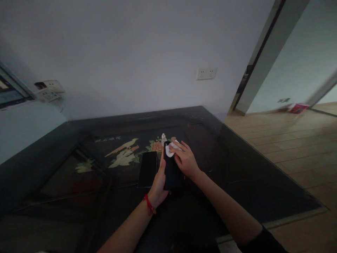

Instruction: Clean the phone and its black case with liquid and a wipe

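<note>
My left hand (159, 182), with a red bracelet at the wrist, is closed along the side of a black phone (172, 174) held above the dark table. In my right hand (187, 161) is a white tissue (170, 151), pressed by the fingertips onto the phone's upper end. Left of the held phone, a flat black rectangular thing like a second phone (148, 168) lies on the table. Just beyond the held phone stands a small white bottle (163, 138), its lower part partly hidden.
The glossy black table (237, 189) bears a bird-and-flower picture (122, 154) and reaches the white wall. Sockets (206, 73) are on that wall, with more power outlets (50, 90) at left. Wooden floor (289, 147) and a red-pink box (299, 108) show at right.
</note>
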`<action>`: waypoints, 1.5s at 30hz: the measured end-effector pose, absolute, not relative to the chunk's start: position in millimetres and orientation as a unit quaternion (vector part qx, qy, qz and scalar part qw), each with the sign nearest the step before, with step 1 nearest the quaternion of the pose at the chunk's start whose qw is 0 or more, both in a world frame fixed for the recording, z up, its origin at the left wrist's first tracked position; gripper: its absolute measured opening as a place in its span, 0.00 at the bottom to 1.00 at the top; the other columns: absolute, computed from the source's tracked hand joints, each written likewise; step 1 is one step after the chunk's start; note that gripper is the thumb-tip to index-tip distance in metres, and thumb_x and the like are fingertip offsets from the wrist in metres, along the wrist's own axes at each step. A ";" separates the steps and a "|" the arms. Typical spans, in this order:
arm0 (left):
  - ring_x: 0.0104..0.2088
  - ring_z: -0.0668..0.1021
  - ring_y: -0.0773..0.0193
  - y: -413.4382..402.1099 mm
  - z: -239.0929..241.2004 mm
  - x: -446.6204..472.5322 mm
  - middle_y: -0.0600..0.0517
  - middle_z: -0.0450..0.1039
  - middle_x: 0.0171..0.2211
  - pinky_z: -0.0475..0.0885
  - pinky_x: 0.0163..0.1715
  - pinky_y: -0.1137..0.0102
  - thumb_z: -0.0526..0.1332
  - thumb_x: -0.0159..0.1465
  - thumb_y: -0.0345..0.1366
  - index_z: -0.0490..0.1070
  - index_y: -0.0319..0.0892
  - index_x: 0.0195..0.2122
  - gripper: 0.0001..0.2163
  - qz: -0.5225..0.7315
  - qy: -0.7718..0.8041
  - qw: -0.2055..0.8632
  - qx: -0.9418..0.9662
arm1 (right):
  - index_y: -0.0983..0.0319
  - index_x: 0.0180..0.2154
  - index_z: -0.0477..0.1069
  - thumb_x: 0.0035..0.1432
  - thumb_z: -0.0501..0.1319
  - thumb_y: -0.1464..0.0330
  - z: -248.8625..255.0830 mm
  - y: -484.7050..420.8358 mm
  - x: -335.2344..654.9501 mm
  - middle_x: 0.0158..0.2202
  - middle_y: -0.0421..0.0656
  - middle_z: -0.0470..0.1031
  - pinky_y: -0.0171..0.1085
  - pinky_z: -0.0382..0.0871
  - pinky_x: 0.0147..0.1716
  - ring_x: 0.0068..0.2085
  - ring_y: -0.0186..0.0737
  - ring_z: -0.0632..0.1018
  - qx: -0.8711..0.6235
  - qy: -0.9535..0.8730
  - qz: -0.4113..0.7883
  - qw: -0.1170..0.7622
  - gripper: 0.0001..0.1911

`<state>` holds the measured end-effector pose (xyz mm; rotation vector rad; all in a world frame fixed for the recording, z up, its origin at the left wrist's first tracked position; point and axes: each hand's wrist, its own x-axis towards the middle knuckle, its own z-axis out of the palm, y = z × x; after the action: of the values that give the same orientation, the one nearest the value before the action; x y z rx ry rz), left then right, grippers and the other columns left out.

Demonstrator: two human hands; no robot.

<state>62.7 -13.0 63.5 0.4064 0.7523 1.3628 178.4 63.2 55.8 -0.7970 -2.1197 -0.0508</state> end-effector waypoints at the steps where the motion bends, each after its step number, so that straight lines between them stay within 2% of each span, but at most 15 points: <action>1: 0.51 0.74 0.60 -12.5 64.3 62.9 0.53 0.63 0.59 0.71 0.49 0.64 0.56 0.64 0.42 0.54 0.58 0.61 0.24 0.614 0.338 0.691 0.179 | 0.60 0.42 0.71 0.58 0.49 0.77 56.5 61.8 178.3 0.51 0.46 0.73 0.51 0.57 0.59 0.58 0.41 0.67 -0.300 -0.853 -0.012 0.426 0.17; 5: 0.51 0.74 0.61 -7.5 69.7 59.7 0.50 0.67 0.56 0.69 0.51 0.67 0.53 0.65 0.40 0.59 0.50 0.60 0.21 0.626 0.379 0.667 0.140 | 0.62 0.43 0.71 0.57 0.49 0.77 57.5 59.7 179.1 0.51 0.48 0.73 0.51 0.54 0.60 0.56 0.39 0.69 -0.233 -0.883 0.008 0.408 0.16; 8: 0.50 0.74 0.61 -4.8 73.5 57.5 0.50 0.69 0.55 0.69 0.51 0.67 0.53 0.65 0.39 0.60 0.49 0.59 0.20 0.636 0.379 0.661 0.126 | 0.62 0.44 0.71 0.58 0.49 0.77 59.1 60.3 179.9 0.49 0.48 0.74 0.52 0.51 0.61 0.53 0.38 0.72 -0.213 -0.892 -0.004 0.399 0.16; 13: 0.51 0.73 0.61 -6.7 75.5 59.2 0.52 0.68 0.55 0.69 0.51 0.67 0.54 0.65 0.39 0.63 0.50 0.57 0.19 0.639 0.378 0.659 0.120 | 0.63 0.47 0.70 0.59 0.50 0.77 62.8 59.9 182.0 0.51 0.48 0.73 0.54 0.50 0.62 0.55 0.41 0.70 -0.213 -0.888 -0.048 0.404 0.17; 19: 0.49 0.75 0.55 -10.6 72.9 61.1 0.48 0.67 0.56 0.72 0.47 0.58 0.55 0.64 0.43 0.56 0.52 0.61 0.23 0.600 0.349 0.708 0.130 | 0.61 0.44 0.72 0.59 0.49 0.78 62.3 62.3 186.1 0.50 0.44 0.74 0.54 0.53 0.61 0.57 0.42 0.69 -0.275 -0.858 -0.068 0.428 0.18; 25: 0.50 0.74 0.56 -9.3 67.1 58.1 0.52 0.62 0.59 0.71 0.47 0.56 0.55 0.63 0.44 0.54 0.59 0.61 0.24 0.618 0.325 0.698 0.158 | 0.61 0.46 0.71 0.58 0.50 0.79 64.5 61.6 190.2 0.49 0.45 0.75 0.51 0.59 0.58 0.55 0.40 0.70 -0.283 -0.815 -0.082 0.499 0.18; 30: 0.49 0.75 0.55 -11.0 67.3 58.4 0.52 0.61 0.60 0.72 0.46 0.55 0.56 0.63 0.44 0.51 0.62 0.61 0.26 0.601 0.316 0.716 0.164 | 0.60 0.49 0.70 0.57 0.51 0.79 59.2 66.4 188.7 0.48 0.44 0.75 0.53 0.57 0.59 0.56 0.43 0.70 -0.296 -0.851 -0.083 0.426 0.20; 33: 0.50 0.74 0.57 -9.8 69.6 57.5 0.55 0.60 0.61 0.72 0.47 0.57 0.56 0.64 0.41 0.53 0.63 0.60 0.24 0.621 0.316 0.696 0.173 | 0.61 0.47 0.71 0.57 0.51 0.79 56.2 67.6 186.5 0.49 0.46 0.75 0.51 0.60 0.58 0.55 0.42 0.71 -0.284 -0.870 -0.067 0.397 0.20; 38: 0.51 0.74 0.60 -3.5 69.9 52.2 0.50 0.65 0.58 0.69 0.51 0.66 0.55 0.65 0.40 0.57 0.51 0.61 0.23 0.645 0.347 0.669 0.128 | 0.62 0.45 0.73 0.55 0.52 0.78 54.2 66.3 186.2 0.46 0.46 0.77 0.47 0.61 0.58 0.50 0.39 0.75 -0.214 -0.892 -0.050 0.394 0.19; 42: 0.51 0.74 0.59 -2.5 69.2 51.4 0.51 0.66 0.57 0.70 0.51 0.63 0.55 0.64 0.41 0.55 0.54 0.61 0.24 0.631 0.335 0.686 0.135 | 0.60 0.47 0.73 0.56 0.52 0.77 52.5 67.0 186.7 0.46 0.45 0.77 0.48 0.62 0.58 0.50 0.39 0.75 -0.236 -0.886 -0.051 0.396 0.19; 45: 0.52 0.73 0.61 -2.4 69.5 51.5 0.51 0.66 0.57 0.69 0.51 0.65 0.55 0.65 0.39 0.56 0.52 0.61 0.23 0.644 0.334 0.674 0.134 | 0.60 0.46 0.73 0.56 0.53 0.76 53.8 66.3 187.1 0.47 0.45 0.76 0.46 0.64 0.56 0.50 0.39 0.76 -0.220 -0.897 -0.050 0.381 0.19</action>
<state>51.5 -2.4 69.5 0.3023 0.7521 1.4500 187.1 66.3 53.8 -0.5616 -2.2886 -0.1285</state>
